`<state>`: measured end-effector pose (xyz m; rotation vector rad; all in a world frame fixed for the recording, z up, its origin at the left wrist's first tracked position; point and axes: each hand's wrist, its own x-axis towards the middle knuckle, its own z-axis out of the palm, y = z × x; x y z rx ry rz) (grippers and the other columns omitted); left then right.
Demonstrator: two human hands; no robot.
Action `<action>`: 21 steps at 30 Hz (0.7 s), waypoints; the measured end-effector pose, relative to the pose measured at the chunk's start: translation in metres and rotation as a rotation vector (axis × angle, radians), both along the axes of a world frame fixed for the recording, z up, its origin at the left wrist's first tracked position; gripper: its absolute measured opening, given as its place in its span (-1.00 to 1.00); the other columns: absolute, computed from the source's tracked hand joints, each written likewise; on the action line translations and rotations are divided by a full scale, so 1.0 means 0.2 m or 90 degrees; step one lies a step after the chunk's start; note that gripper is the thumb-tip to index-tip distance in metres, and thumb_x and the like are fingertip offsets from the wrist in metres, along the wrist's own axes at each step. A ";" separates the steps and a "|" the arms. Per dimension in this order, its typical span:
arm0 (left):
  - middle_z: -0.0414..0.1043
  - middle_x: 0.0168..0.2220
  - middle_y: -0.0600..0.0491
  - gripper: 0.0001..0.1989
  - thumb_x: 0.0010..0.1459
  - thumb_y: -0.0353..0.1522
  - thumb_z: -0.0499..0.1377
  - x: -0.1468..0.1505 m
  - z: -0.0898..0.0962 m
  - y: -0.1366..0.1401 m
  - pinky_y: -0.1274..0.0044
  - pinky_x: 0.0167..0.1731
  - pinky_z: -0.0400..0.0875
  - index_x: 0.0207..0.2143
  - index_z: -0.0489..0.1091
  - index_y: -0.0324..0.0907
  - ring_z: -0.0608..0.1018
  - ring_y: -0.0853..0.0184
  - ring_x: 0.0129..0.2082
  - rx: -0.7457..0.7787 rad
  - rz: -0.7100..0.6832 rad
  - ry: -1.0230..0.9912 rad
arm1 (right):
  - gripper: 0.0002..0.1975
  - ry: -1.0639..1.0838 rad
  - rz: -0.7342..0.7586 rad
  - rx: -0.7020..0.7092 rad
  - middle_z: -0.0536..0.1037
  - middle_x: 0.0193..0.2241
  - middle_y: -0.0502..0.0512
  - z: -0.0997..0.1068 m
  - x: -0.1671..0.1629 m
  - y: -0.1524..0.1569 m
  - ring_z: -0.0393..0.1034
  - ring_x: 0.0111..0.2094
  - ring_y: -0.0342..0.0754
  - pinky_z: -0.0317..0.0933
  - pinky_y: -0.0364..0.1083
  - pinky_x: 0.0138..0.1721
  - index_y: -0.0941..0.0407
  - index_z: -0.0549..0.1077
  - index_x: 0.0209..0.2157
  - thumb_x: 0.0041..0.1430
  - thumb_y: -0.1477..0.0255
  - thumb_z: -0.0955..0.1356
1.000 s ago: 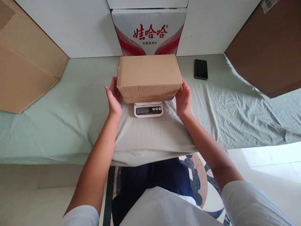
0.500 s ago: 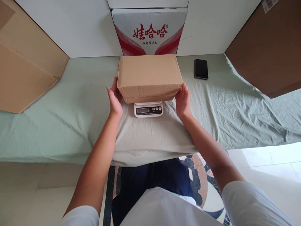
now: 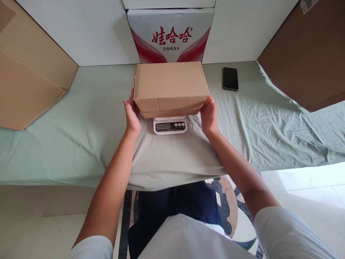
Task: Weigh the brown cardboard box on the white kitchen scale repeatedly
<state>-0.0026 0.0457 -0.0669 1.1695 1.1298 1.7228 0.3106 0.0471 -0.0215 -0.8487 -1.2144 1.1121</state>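
A closed brown cardboard box [image 3: 171,81] sits at the centre, over a small white kitchen scale [image 3: 170,126]. Only the scale's front strip shows, with a grey display and round buttons; the box hides its platform, so I cannot tell whether the two touch. My left hand [image 3: 132,114] holds the box's left end, thumb pointing up and the other fingers partly hidden behind the side. At the right end my right hand [image 3: 209,114] grips the lower near corner, most of its fingers out of sight beneath or behind the cardboard.
A black smartphone [image 3: 230,78] lies right of the box on the green cloth [image 3: 107,144]. Behind stands a white and red carton [image 3: 172,34] with Chinese lettering. Large cardboard pieces flank the surface, one at left [image 3: 35,72] and one at right [image 3: 307,54].
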 end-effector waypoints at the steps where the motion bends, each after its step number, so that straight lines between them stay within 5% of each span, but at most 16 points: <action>1: 0.46 0.57 -0.10 0.12 0.16 0.63 0.02 0.00 -0.01 0.00 0.10 0.71 0.23 0.37 0.59 0.10 0.24 -0.04 0.73 0.004 -0.003 0.006 | -0.18 -0.004 0.003 0.005 0.67 0.40 0.01 -0.01 0.00 0.01 0.34 0.63 0.28 0.38 0.26 0.61 -0.19 0.60 0.20 0.27 -0.47 0.28; 7: 0.50 0.55 -0.12 0.05 0.33 0.55 -0.11 -0.01 -0.04 0.01 0.17 0.68 0.28 0.39 0.59 0.07 0.29 0.03 0.72 0.031 0.015 0.034 | -0.31 0.010 0.003 0.021 0.67 0.40 0.00 -0.06 0.02 0.04 0.34 0.63 0.28 0.37 0.31 0.62 -0.19 0.60 0.18 0.36 -0.37 0.30; 21: 0.56 0.49 -0.17 0.03 0.31 0.54 -0.04 0.06 0.05 -0.03 0.17 0.66 0.33 0.30 0.64 0.00 0.35 -0.01 0.69 0.035 0.032 0.033 | -0.25 0.007 0.000 0.017 0.71 0.32 0.02 -0.08 0.01 0.04 0.42 0.57 0.28 0.43 0.25 0.60 -0.17 0.62 0.14 0.30 -0.43 0.31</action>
